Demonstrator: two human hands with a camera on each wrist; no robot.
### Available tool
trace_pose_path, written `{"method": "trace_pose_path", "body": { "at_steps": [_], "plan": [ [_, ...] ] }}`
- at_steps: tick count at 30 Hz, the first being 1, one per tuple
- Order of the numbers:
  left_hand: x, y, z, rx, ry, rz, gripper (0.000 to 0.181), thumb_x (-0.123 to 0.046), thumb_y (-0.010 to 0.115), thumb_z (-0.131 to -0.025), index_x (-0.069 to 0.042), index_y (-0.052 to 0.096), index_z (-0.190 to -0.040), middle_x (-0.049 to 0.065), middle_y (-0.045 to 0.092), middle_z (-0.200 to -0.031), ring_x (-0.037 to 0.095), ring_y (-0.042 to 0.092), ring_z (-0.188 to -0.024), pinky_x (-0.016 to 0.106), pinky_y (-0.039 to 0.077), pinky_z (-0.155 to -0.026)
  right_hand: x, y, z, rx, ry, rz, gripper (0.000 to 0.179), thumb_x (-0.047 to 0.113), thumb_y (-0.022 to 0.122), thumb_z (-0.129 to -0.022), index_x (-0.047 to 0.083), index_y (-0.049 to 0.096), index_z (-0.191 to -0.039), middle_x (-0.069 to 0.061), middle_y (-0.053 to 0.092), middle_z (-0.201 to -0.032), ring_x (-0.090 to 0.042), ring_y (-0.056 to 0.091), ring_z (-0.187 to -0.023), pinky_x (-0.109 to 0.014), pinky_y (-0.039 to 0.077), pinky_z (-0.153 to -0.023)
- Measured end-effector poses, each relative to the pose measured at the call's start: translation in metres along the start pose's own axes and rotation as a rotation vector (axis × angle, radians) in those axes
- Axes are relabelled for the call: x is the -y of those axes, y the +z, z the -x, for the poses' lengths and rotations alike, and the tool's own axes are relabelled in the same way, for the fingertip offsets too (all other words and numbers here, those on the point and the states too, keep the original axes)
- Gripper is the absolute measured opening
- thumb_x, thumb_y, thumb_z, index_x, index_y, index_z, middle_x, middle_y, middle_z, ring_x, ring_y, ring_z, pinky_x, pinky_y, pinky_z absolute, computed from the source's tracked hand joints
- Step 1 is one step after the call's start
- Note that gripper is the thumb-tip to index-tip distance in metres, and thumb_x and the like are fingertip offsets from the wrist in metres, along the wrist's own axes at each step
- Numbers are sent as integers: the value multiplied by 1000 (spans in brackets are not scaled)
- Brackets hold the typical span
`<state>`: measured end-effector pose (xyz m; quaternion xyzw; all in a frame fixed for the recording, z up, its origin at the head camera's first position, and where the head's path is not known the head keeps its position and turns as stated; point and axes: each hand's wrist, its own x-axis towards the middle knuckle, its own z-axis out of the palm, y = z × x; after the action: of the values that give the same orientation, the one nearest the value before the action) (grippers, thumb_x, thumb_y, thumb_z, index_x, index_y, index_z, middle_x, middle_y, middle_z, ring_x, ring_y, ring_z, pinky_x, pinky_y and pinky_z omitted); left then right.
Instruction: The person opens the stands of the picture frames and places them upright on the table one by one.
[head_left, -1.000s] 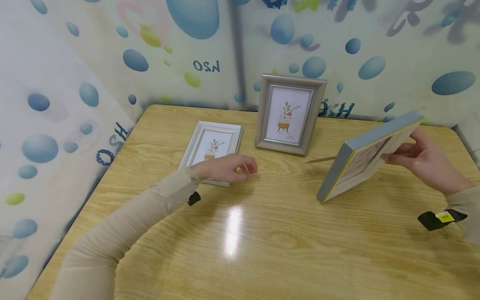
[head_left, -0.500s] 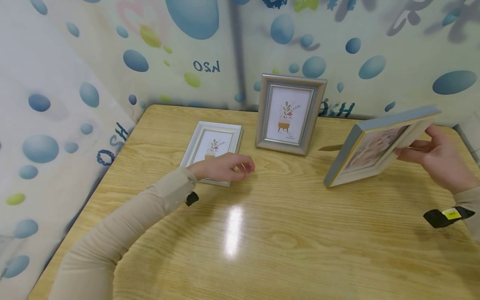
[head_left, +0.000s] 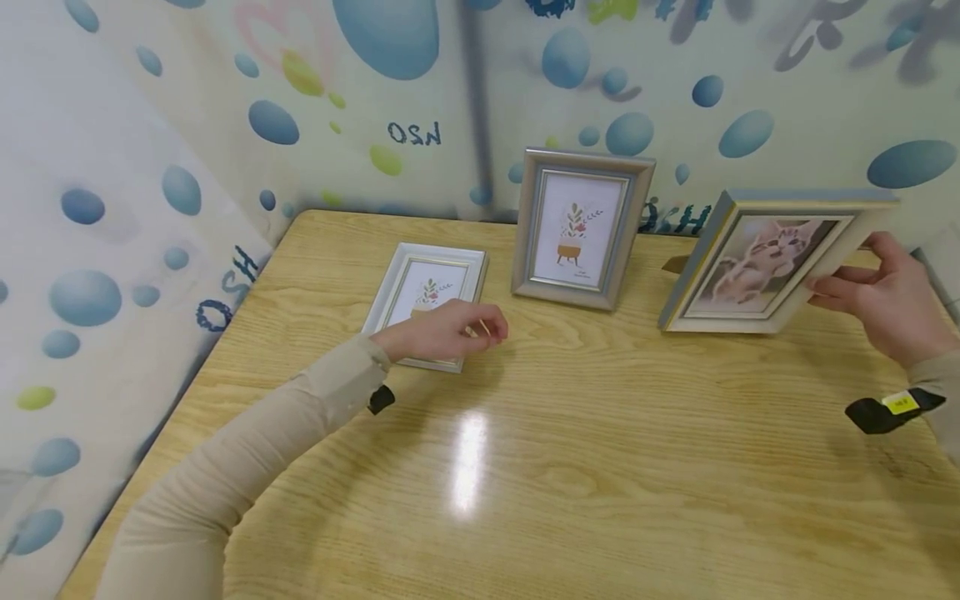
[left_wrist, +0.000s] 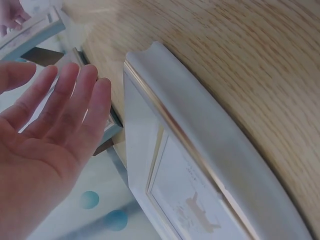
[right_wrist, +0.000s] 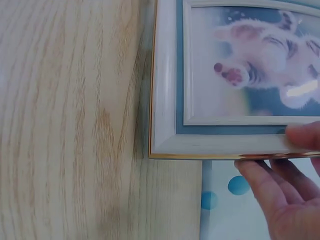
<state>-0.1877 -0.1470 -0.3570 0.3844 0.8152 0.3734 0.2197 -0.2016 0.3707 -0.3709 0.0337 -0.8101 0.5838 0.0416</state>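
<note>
On the right, my right hand (head_left: 892, 300) grips the side edge of a picture frame (head_left: 765, 262) holding a kitten photo, thumb on the front and fingers behind. That frame stands tilted, its lower edge near or on the table; its brown stand (head_left: 675, 264) juts out behind. My left hand (head_left: 450, 329) hovers with relaxed fingers over a white picture frame (head_left: 427, 279) lying face up, covering its lower part. In the left wrist view the left hand's fingers (left_wrist: 62, 100) hold nothing, beside the white frame (left_wrist: 195, 130).
A grey-brown picture frame (head_left: 573, 229) with a plant print stands upright in the middle, at the back of the wooden table (head_left: 570, 483). Behind it hangs a wall covering (head_left: 525, 100) with blue spots, also along the left side.
My right hand has swung the kitten frame back and rightward, so its photo now faces forward more fully. The left hand has barely moved.
</note>
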Motion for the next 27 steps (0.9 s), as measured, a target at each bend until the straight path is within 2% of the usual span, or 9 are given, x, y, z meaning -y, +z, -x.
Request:
{"method": "trace_pose_path", "body": {
  "at_steps": [3, 4, 6, 8, 12, 19, 24, 26, 27],
  "plan": [
    [0, 0, 1, -19, -8, -9, 12, 2, 53, -94, 4, 60, -104, 17, 64, -103, 26, 63, -96, 31, 53, -82, -22, -10, -12, -20, 24, -112, 60, -6, 58, -91, 21, 39, -141, 4, 54, -114, 4, 63, -85, -17, 54, -66],
    [0, 0, 1, -27, -10, -14, 12, 1, 54, -94, 4, 60, -104, 17, 65, -102, 24, 62, -96, 31, 53, -81, -27, -12, -14, -23, 41, -79, 60, -4, 59, -91, 23, 37, -141, 1, 52, -117, 3, 62, -88, -18, 54, -67],
    [0, 0, 1, -47, -16, -22, 11, 0, 56, -94, 3, 60, -104, 16, 65, -101, 21, 62, -95, 30, 53, -80, -44, -20, -23, -39, 53, -106, 61, -3, 61, -90, 23, 37, -140, 0, 52, -119, 1, 63, -89, -19, 55, -66],
    [-1, -1, 2, -64, -26, -23, 11, -1, 57, -94, 3, 60, -104, 15, 66, -100, 19, 62, -95, 30, 53, -80, -55, -24, -30, -65, 68, -86, 61, -2, 63, -90, 23, 37, -140, -2, 53, -120, -5, 65, -92, -20, 55, -65],
    [-1, -1, 2, -83, -31, -21, 10, 0, 58, -94, 3, 60, -104, 15, 66, -100, 20, 62, -95, 29, 53, -80, -63, -27, -38, -105, 97, 12, 62, 2, 64, -90, 27, 35, -139, -1, 51, -120, -3, 64, -91, -20, 55, -63],
    [-2, 0, 2, -88, -27, -11, 12, 0, 57, -94, 3, 58, -105, 17, 66, -101, 22, 62, -95, 29, 53, -79, -95, -43, -56, -111, 107, -68, 66, 1, 68, -87, 24, 36, -139, 3, 50, -111, 0, 64, -80, -23, 56, -60],
    [-1, 0, 3, -90, -38, -10, 12, 0, 57, -95, 3, 58, -107, 17, 66, -102, 21, 62, -95, 29, 53, -80, -91, -41, -56, -106, 124, -40, 66, 7, 71, -86, 26, 35, -138, 5, 50, -111, 2, 63, -81, -24, 56, -59],
    [0, 1, 3, -91, -37, -9, 13, 0, 57, -95, 4, 58, -107, 17, 66, -102, 21, 62, -94, 30, 53, -80, -73, -32, -50, -97, 153, 33, 64, 10, 67, -89, 26, 32, -140, -5, 50, -121, -11, 66, -92, -29, 57, -66],
    [0, 1, 3, -91, -35, -7, 13, 0, 57, -95, 4, 58, -107, 17, 66, -101, 21, 62, -94, 30, 53, -80, -67, -28, -48, -96, 158, 42, 62, 10, 67, -90, 27, 33, -139, -3, 51, -121, -11, 66, -93, -28, 57, -66]
  ]
}}
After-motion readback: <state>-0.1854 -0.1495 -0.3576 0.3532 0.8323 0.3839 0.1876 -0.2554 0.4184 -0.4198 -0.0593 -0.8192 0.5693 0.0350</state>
